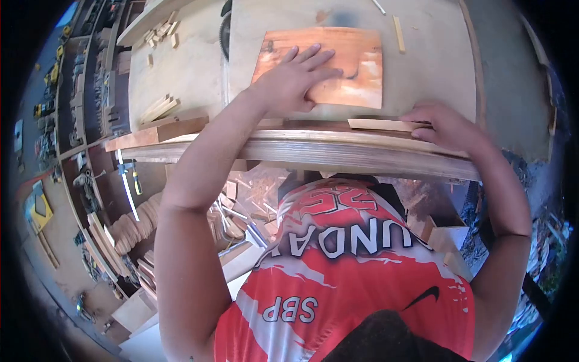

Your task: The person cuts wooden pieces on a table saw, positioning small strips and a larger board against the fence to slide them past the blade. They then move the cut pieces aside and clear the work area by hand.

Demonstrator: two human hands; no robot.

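An orange-brown wooden board (356, 66) lies flat on the pale worktable (434, 66). My left hand (295, 78) rests on the board's left part with its fingers spread, gripping nothing. Near the table's front edge, my right hand (437, 125) has its fingers closed on the right end of a thin wooden strip (380, 124). That strip lies roughly parallel to the edge, just below the board. A dark circular saw blade (225, 36) stands in a slot of the table, left of the board.
Small wood blocks (163, 33) and short strips (160, 108) lie on the table's left side. A narrow strip (398, 34) is at the back right. A thick wooden piece (157, 134) sits along the front edge. A clamp (137, 181) is below, at the left.
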